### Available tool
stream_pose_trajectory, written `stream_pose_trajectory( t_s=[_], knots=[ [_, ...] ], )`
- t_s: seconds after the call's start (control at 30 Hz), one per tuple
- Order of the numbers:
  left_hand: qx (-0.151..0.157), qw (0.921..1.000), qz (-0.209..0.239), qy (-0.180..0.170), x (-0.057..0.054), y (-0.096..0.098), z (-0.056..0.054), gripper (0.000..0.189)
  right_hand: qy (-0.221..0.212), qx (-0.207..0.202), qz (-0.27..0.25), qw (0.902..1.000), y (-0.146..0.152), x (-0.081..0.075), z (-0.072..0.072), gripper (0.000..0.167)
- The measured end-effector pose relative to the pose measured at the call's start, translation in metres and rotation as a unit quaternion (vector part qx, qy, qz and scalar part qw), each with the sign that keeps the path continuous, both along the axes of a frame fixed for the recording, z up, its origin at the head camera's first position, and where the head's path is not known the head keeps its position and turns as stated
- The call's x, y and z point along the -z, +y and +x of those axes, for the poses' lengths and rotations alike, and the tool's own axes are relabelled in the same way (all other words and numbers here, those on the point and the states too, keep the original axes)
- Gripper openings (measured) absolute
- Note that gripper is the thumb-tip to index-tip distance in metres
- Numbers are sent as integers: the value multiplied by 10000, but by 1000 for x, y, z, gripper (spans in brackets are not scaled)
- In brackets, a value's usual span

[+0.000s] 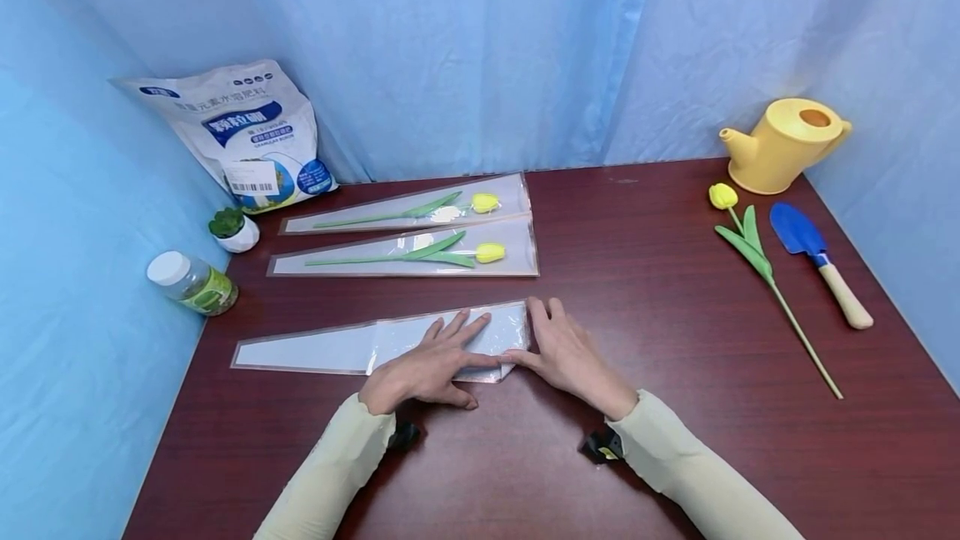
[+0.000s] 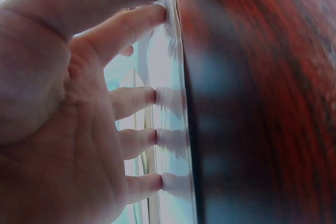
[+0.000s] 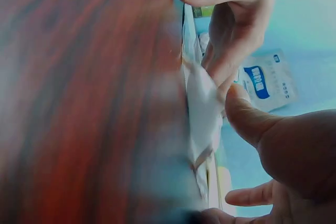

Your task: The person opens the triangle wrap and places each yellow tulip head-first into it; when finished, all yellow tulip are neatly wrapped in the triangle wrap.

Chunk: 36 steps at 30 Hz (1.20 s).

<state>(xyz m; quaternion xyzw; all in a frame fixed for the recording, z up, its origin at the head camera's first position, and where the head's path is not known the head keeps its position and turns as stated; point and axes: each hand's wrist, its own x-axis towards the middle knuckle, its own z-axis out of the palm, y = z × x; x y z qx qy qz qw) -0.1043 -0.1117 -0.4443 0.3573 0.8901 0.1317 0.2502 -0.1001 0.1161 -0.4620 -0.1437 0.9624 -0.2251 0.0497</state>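
Note:
A tapered flower sleeve [image 1: 300, 352], white with a clear glossy border, lies across the near table with its wide end to the right. My left hand [image 1: 431, 365] is spread on its wide half, fingertips pressing down, as the left wrist view also shows. At the wide end, my right hand [image 1: 566, 357] touches the edge with its fingers extended. Its thumb [image 3: 244, 103] presses a lifted white corner flap [image 3: 203, 108] close to the left index finger. Behind lie two similar sleeves, an upper one [image 1: 360, 213] and a lower one [image 1: 517, 267], each with a yellow tulip.
At left stand a fertilizer bag [image 1: 247, 136], a small potted succulent [image 1: 236, 232] and a white-capped jar [image 1: 195, 282]. On the right are a loose yellow tulip [image 1: 776, 282], a blue trowel [image 1: 821, 261] and a yellow watering can [image 1: 780, 148]. Blue curtains [image 1: 450, 48] border the table.

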Motion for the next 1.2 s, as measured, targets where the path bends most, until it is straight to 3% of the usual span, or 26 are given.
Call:
stream_pose_trajectory(
  t_s=[0.2, 0.3, 0.63, 0.83, 1.2],
  knots=[
    [-33, 10000, 0, -45, 0, 0, 1, 69, -580, -197, -782, 9951, 1, -5, -3, 82],
    [-7, 10000, -45, -29, 1, 1, 1, 68, -720, -480, -867, 9925, 10, -5, -6, 85],
    [-55, 9999, -62, 135, -5, 0, 2, 68, -508, -1052, -683, 9908, 26, -3, -11, 90],
    [-69, 9996, -73, -259, -9, -1, 6, 66, -267, -1166, -500, 9916, 26, -2, -11, 95],
    [-11, 9979, -4, -644, -9, 0, 6, 64, -120, -863, -80, 9962, 18, 1, -9, 102]
  ],
)
